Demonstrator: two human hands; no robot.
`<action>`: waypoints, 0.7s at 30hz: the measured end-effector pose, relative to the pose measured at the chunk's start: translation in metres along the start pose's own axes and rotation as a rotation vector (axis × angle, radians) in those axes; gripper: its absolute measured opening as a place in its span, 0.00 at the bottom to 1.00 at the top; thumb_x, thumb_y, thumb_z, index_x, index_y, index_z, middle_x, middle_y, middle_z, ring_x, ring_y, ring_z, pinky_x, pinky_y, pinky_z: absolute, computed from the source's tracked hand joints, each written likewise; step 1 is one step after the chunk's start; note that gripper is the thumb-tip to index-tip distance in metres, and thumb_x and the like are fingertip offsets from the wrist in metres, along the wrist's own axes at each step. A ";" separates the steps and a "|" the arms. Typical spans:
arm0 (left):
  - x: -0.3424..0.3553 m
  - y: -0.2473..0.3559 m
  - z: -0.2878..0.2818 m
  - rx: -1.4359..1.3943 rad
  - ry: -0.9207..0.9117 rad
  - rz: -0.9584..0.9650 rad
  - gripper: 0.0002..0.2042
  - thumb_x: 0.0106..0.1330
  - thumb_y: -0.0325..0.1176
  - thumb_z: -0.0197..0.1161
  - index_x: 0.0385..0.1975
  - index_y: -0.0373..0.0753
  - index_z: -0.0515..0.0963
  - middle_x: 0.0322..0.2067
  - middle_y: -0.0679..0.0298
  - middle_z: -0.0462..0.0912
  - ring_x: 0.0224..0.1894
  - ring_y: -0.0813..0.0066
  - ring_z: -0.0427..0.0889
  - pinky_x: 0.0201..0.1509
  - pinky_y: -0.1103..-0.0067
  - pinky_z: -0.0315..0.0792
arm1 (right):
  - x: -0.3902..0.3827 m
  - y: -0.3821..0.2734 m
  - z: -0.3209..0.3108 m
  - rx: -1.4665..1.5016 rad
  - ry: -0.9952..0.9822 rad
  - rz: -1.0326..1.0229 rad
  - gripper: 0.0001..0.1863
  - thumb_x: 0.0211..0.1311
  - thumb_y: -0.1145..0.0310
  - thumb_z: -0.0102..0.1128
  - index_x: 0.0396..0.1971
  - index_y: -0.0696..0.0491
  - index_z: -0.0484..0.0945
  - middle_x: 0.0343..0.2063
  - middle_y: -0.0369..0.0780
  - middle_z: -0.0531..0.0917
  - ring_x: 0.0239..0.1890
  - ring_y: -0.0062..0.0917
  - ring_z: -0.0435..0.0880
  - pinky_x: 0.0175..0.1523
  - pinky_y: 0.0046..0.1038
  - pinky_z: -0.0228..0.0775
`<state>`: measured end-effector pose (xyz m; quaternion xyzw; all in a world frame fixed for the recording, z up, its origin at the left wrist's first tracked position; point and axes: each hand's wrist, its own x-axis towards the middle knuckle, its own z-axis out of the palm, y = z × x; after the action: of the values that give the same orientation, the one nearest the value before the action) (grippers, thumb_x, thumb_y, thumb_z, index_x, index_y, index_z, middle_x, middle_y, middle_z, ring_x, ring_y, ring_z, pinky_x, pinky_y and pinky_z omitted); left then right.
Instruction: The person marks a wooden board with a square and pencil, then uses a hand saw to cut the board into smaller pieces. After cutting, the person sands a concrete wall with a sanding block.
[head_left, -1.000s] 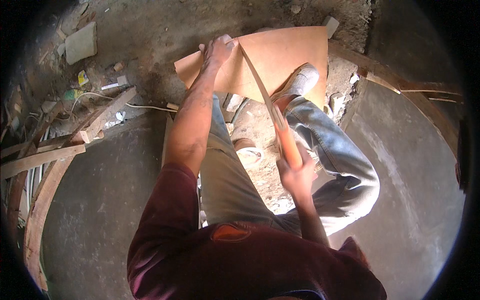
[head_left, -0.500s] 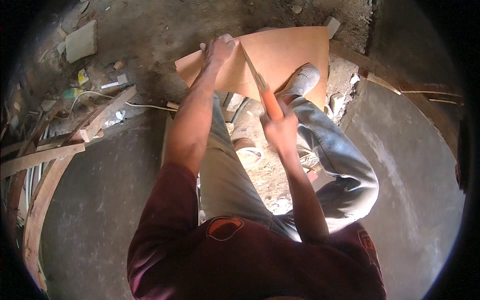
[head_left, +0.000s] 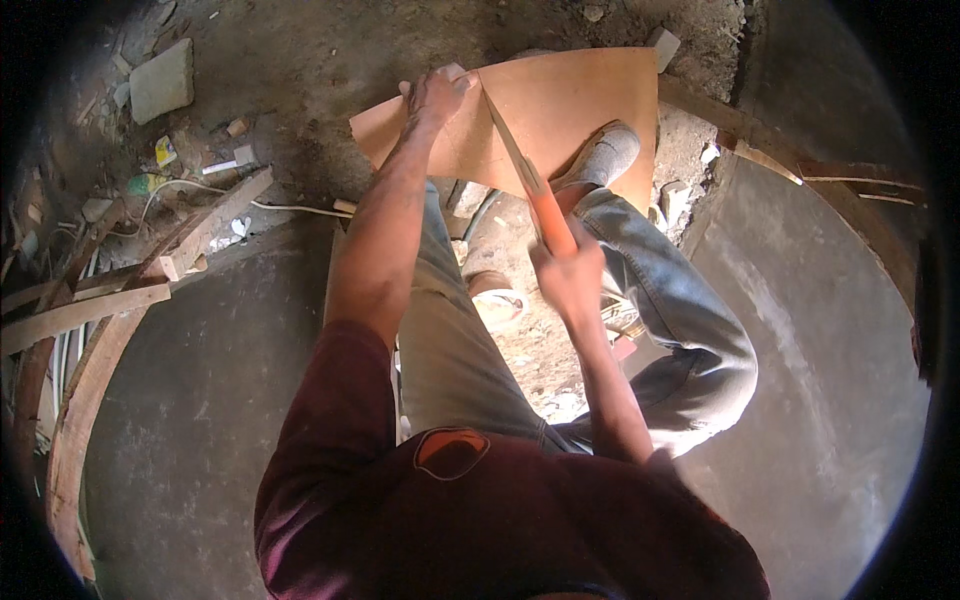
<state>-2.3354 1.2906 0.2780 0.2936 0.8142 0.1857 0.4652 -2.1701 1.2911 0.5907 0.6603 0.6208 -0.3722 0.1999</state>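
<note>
A thin brown board [head_left: 590, 90], like a sheet of plywood or hardboard, lies tilted in front of my legs. At its far edge, toward the left end, my left hand [head_left: 440, 95] grips it; some fingertips are hidden. My right hand [head_left: 568, 280] is wrapped round the orange handle of a handsaw [head_left: 520, 160]. The saw's narrow blade slants away to the far left and meets the board, its tip close to my left hand. My right foot in a grey shoe [head_left: 610, 155] presses on the board right of the blade.
Wooden strips [head_left: 110, 330] and a white cable [head_left: 185, 185] lie on the left. A concrete chunk [head_left: 163, 82] sits at the far left among rubble. Between my legs is a round container [head_left: 497, 303]. Grey slabs [head_left: 780, 330] flank me; a curved wooden edge [head_left: 860, 220] runs along the right.
My right hand has drawn the saw slightly back toward me and to the right. My left hand and the board stay nearly where they were.
</note>
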 end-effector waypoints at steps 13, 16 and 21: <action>-0.002 -0.001 -0.006 0.033 -0.018 0.044 0.18 0.66 0.55 0.58 0.46 0.51 0.82 0.46 0.56 0.85 0.52 0.49 0.80 0.57 0.56 0.65 | -0.006 0.021 0.013 0.038 0.023 -0.066 0.11 0.50 0.71 0.62 0.33 0.60 0.76 0.24 0.51 0.80 0.26 0.42 0.80 0.36 0.38 0.71; 0.000 -0.004 -0.002 -0.012 0.034 0.068 0.18 0.66 0.54 0.57 0.45 0.49 0.82 0.44 0.55 0.85 0.51 0.49 0.80 0.57 0.57 0.67 | -0.079 0.035 -0.032 -0.026 -0.039 -0.169 0.18 0.47 0.75 0.61 0.42 0.60 0.80 0.28 0.45 0.84 0.32 0.32 0.84 0.47 0.29 0.75; 0.006 -0.012 0.009 -0.057 0.046 0.094 0.20 0.66 0.56 0.57 0.43 0.46 0.81 0.44 0.53 0.85 0.52 0.49 0.80 0.57 0.56 0.69 | -0.022 0.051 0.009 0.051 0.079 -0.132 0.11 0.48 0.74 0.61 0.34 0.61 0.79 0.23 0.46 0.81 0.28 0.32 0.82 0.40 0.33 0.74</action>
<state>-2.3339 1.2852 0.2631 0.3139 0.8044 0.2371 0.4451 -2.1224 1.2616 0.5912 0.6372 0.6606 -0.3739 0.1332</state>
